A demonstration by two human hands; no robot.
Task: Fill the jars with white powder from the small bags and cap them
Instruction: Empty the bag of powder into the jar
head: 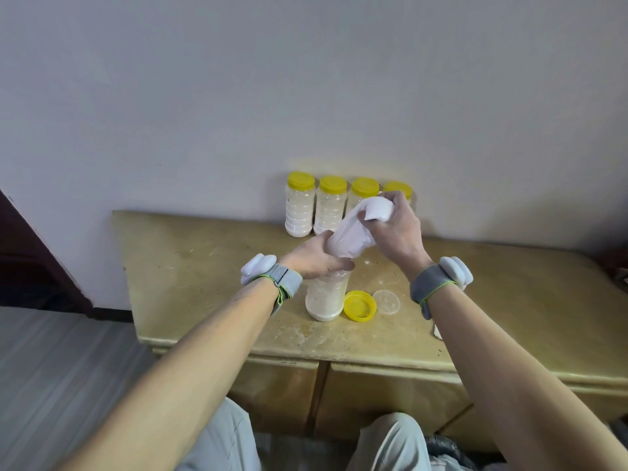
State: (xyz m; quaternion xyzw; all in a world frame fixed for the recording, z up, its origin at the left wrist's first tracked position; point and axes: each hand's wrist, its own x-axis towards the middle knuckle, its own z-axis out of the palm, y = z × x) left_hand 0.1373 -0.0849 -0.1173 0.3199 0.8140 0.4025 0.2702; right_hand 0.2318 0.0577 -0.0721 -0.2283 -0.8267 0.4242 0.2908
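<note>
the mouth of the open jar (327,297) is covered by the left hand (316,258) and the bag (353,237), so i can't see where they meet. the fourth capped jar (398,188) shows only its lid behind the right hand (396,232), and a white scrap (437,330) is mostly hidden by the forearm.

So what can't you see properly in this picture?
All in the head view:
- The mouth of the open jar: covered by the left hand and the bag.
- The fourth capped jar at the back: mostly behind the right hand; only its top shows.
- A white thing: nearly all behind the right forearm.
</note>
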